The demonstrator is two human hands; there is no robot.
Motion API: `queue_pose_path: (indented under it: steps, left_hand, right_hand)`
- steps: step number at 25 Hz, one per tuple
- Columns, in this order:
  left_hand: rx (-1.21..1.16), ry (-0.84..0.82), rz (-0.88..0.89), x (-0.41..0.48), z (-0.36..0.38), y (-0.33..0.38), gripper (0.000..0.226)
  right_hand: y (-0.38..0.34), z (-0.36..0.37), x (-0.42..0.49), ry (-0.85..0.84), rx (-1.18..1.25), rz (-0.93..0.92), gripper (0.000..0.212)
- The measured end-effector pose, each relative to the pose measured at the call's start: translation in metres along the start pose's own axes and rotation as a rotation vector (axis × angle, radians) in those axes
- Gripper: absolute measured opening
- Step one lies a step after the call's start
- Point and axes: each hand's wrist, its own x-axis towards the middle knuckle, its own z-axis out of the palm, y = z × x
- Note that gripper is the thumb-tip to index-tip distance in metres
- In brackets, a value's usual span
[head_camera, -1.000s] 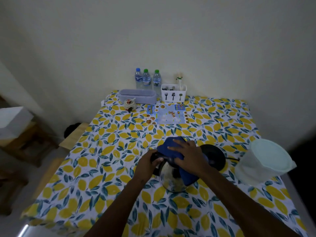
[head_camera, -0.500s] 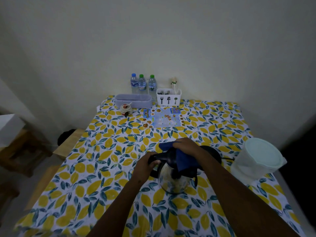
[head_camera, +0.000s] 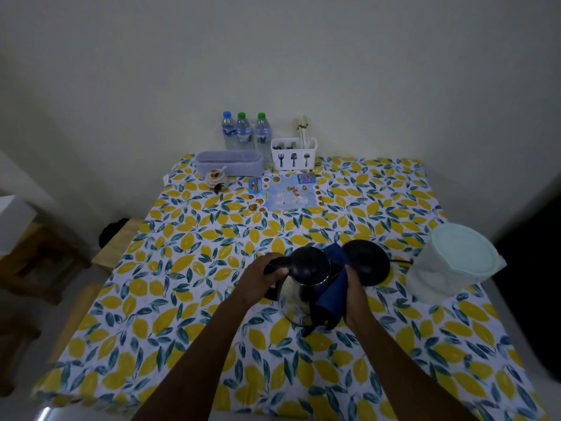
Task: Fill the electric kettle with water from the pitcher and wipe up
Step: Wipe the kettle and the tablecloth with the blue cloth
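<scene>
Steel-bodied, black-lidded kettle (head_camera: pixel 299 291) has its handle clasped by the left hand (head_camera: pixel 262 276), while the right hand (head_camera: pixel 355 291) presses a blue cloth (head_camera: pixel 332 296) to its side.

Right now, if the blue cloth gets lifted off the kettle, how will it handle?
Probably floppy: the blue cloth drapes down the kettle side under the right hand. Likely light, with folds hanging loose. It may be damp from wiping, though wetness can't be seen.
</scene>
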Motion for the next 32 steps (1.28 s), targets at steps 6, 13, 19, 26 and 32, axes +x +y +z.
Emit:
queue_pose_path:
  steps: [6,13,19,26,32]
  left_hand:
    - [-0.021,-0.038,-0.047,0.003,-0.006,-0.001,0.037]
    - [-0.011,-0.095,-0.027,0.003,-0.014,0.001,0.028]
    - [0.012,-0.135,-0.024,0.006,-0.020,-0.008,0.041]
    - [0.026,-0.004,0.002,0.001,-0.005,-0.012,0.042]
    - [-0.141,0.177,0.016,-0.001,0.008,-0.013,0.039]
  right_hand:
    - [0.056,-0.028,0.063,0.081,-0.203,0.091,0.066]
    - [0.063,0.065,-0.071,0.326,-0.475,-0.150,0.070]
    - [0.087,0.073,-0.066,0.416,-0.620,-0.137,0.094]
    - [0.110,0.016,-0.045,0.318,-0.483,-0.191,0.050]
    - [0.093,0.010,-0.021,0.270,-0.613,-0.357,0.053]
